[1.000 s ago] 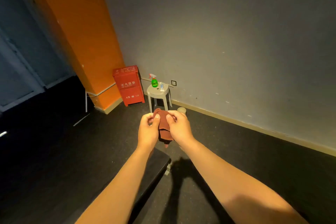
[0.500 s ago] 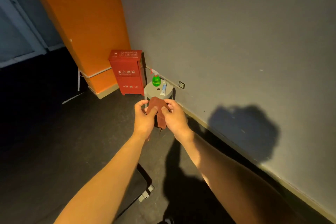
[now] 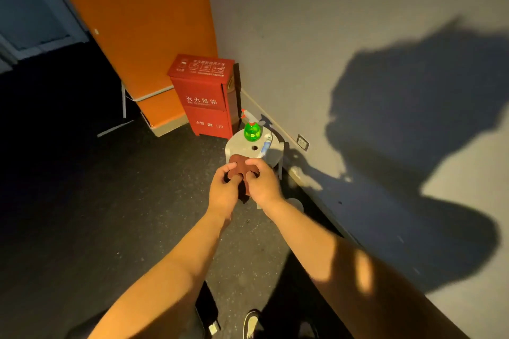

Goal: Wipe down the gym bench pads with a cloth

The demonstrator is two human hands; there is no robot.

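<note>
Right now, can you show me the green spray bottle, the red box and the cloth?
green spray bottle [image 3: 252, 131], head view, on its round green body.
red box [image 3: 205, 96], head view, middle of its front face.
cloth [image 3: 239, 162], head view, on its top fold.

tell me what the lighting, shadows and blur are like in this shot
Head view throughout: warm hard light casts a dark shadow on the grey wall; the floor at left sinks to near black; the wide-angle lens slants the orange pillar; left hand, right hand and cloth are lit, slightly soft.
</note>
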